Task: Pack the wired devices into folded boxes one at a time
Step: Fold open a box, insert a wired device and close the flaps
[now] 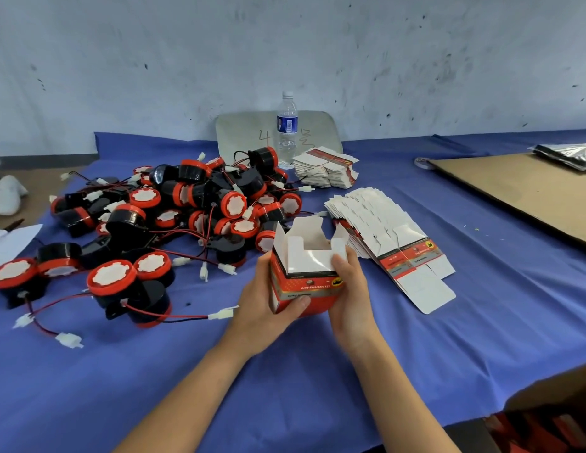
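Both hands (272,305) (350,289) grip open-topped box (306,282); devices (174,207) piled left.

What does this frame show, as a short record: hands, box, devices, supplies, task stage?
left hand: grips the folded box from its left, thumb across the front
right hand: holds the box's right side
folded box: upright, top flaps open, no device seen inside
wired devices: heaped on the blue cloth, left of the box
flat boxes: fanned stack right of the box; another stack beside the water bottle
stage: box formed, not yet filled
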### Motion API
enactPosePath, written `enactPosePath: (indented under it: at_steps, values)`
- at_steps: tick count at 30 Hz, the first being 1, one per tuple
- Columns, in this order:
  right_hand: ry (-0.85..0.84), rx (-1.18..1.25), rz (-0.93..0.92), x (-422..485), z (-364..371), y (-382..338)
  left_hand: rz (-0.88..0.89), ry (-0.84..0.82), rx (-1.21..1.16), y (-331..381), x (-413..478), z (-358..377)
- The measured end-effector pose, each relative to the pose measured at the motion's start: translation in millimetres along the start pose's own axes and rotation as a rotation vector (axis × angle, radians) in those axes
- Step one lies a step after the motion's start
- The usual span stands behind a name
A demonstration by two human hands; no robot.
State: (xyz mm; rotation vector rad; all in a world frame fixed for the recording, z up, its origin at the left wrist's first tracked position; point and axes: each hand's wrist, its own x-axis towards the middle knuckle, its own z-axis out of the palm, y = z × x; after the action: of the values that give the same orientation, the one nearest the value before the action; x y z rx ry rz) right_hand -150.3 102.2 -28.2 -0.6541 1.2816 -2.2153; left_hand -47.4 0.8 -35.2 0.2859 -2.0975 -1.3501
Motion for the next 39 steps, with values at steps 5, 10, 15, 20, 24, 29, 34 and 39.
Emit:
enactPosePath:
  at_steps: [5,10,15,20,24,29,34,39]
  values:
    - [-0.064,0.143,-0.004,1,-3,-1,0.079,-0.006,0.025,0,-1,0]
    - [-0.043,0.099,-0.095,0,-5,-2,0.228,0.083,0.23,-3,-4,1]
    - [0.069,-0.145,-0.308,-8,-1,-2,0.491,0.092,0.365,-5,-3,-1]
    - [0.099,-0.331,-0.403,-14,3,-1,0.603,0.083,0.389,-5,-3,0]
    - [0.066,-0.417,-0.435,-15,5,-2,0.629,0.122,0.392,-7,-2,1]
    - [0.042,-0.3,-0.348,-15,6,-6,0.657,0.111,0.416,-9,-2,1]
    - [-0.022,-0.21,-0.233,-12,0,-6,0.618,0.051,0.392,-9,-4,3]
    - [-0.002,-0.169,-0.161,-10,-2,-7,0.625,0.037,0.413,-9,-4,2]
